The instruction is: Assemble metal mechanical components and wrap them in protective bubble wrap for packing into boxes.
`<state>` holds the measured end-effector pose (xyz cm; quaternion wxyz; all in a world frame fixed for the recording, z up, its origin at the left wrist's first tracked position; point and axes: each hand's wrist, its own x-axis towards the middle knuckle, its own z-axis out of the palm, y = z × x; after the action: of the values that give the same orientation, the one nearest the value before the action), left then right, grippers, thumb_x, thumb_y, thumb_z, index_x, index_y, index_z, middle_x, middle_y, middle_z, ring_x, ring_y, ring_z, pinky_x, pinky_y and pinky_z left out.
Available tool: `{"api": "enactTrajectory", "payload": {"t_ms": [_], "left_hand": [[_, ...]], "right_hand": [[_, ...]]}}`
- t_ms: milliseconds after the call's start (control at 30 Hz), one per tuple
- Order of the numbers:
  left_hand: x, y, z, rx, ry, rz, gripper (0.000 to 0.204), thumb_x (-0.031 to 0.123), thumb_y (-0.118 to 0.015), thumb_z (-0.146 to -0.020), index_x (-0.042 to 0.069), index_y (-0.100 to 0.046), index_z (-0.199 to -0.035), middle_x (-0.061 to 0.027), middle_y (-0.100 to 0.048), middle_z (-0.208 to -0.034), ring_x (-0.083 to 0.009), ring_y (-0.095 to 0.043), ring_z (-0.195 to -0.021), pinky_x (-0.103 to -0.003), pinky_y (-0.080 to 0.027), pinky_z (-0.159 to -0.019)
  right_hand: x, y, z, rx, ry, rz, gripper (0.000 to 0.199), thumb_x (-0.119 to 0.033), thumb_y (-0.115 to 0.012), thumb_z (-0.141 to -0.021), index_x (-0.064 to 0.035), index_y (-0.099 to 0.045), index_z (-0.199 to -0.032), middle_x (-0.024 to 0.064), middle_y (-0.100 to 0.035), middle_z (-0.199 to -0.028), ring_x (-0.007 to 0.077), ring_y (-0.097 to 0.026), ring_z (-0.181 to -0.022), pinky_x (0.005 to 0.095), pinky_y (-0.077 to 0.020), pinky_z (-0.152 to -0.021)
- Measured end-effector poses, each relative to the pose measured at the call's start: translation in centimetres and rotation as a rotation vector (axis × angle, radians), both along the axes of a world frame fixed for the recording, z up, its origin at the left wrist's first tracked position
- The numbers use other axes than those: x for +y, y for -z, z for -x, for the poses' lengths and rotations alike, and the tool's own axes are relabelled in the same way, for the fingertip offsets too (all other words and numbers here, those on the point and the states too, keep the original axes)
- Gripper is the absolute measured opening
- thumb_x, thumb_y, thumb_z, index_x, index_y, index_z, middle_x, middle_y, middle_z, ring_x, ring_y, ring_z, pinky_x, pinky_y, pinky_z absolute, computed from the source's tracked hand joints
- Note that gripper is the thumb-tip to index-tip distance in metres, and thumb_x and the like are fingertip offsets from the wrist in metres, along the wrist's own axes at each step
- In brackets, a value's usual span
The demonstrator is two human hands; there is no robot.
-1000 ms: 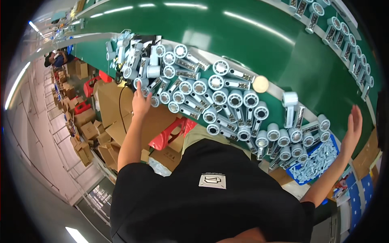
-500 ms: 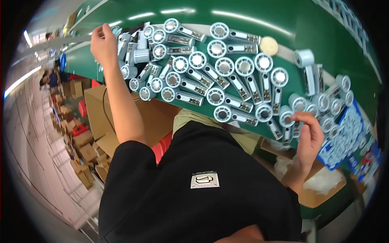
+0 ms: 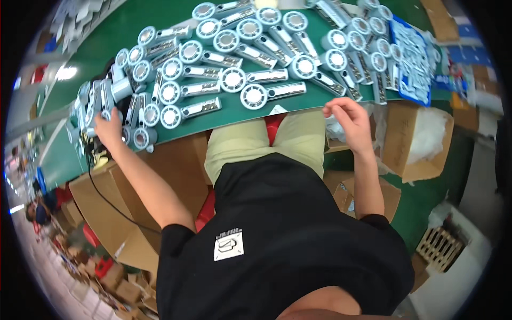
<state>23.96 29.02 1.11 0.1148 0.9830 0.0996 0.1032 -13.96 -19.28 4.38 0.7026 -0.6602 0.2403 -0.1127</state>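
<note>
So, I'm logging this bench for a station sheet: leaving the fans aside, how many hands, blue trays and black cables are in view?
Hands: 2, left hand and right hand
Blue tray: 1
Black cable: 1
Total: 4

Left hand (image 3: pixel 109 128) stretched far out, fingers curled; right hand (image 3: pixel 346 114) raised, loosely cupped.

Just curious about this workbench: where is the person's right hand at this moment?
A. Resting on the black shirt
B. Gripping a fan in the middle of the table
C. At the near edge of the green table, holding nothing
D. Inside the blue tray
C: the right hand hangs at the near edge of the green table, its fingers curled and holding nothing.
</note>
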Motion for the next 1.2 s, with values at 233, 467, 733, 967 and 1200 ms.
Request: {"api": "enactTrajectory", "payload": {"t_ms": [233,467,733,967,1200], "left_hand": [[-4.2,-3.2,7.1,-0.212,0.089,0.622,0.054,0.033,-0.067,-0.086,-0.002,-0.057,-0.127,-0.0254,-0.06,-0.124,-0.0377,-0.06,-0.108,-0.041,-0.047,-0.094],[-4.4,-5.2,8.5,-0.265,0.244,0.309,0.049,0.033,-0.066,-0.088,0.007,-0.058,-0.129,-0.0217,-0.059,-0.124,-0.034,-0.059,-0.107,-0.041,-0.048,-0.093],[-0.6,-8.5,0.9,-0.133,-0.009,0.014,0.057,0.046,-0.064,-0.083,0.009,-0.059,-0.126,-0.0239,-0.062,-0.116,-0.0408,-0.058,-0.107,-0.047,-0.046,-0.095],[0.3,-7.9,-3.7,-0.05,0.052,-0.097,0.064,0.053,-0.064,-0.082,0.008,-0.056,-0.127,-0.0229,-0.06,-0.12,-0.0423,-0.06,-0.106,-0.047,-0.048,-0.093],[-1.0,-6.0,-3.7,0.253,0.206,-0.165,0.081,0.058,-0.069,-0.077,-0.002,-0.055,-0.13,-0.0234,-0.064,-0.121,-0.0377,-0.064,-0.107,-0.045,-0.052,-0.09]], "right_hand": [[2.3,4.3,1.0,0.133,0.012,0.096,0.011,-0.005,-0.061,-0.092,-0.0011,-0.066,-0.101,0.0073,-0.068,-0.092,0.015,-0.062,-0.087,0.0268,-0.0493,-0.082],[6.1,4.1,-5.1,-0.063,-0.066,0.856,0.032,-0.003,-0.067,-0.08,-0.0048,-0.064,-0.112,0.0092,-0.062,-0.117,0.0279,-0.056,-0.111,0.0358,-0.0447,-0.096],[5.5,8.2,-7.6,-0.184,-0.133,1.124,0.05,-0.006,-0.071,-0.073,-0.0102,-0.061,-0.121,0.0088,-0.052,-0.134,0.0312,-0.047,-0.121,0.0416,-0.0378,-0.104],[6.2,9.0,-7.8,-0.194,-0.09,1.155,0.047,-0.005,-0.07,-0.074,-0.011,-0.061,-0.12,0.008,-0.052,-0.134,0.0309,-0.046,-0.122,0.0399,-0.036,-0.105],[6.7,7.8,-8.3,-0.291,-0.092,1.15,0.048,-0.004,-0.069,-0.071,-0.01,-0.061,-0.118,0.01,-0.054,-0.13,0.0331,-0.05,-0.115,0.0415,-0.0398,-0.099]]}}
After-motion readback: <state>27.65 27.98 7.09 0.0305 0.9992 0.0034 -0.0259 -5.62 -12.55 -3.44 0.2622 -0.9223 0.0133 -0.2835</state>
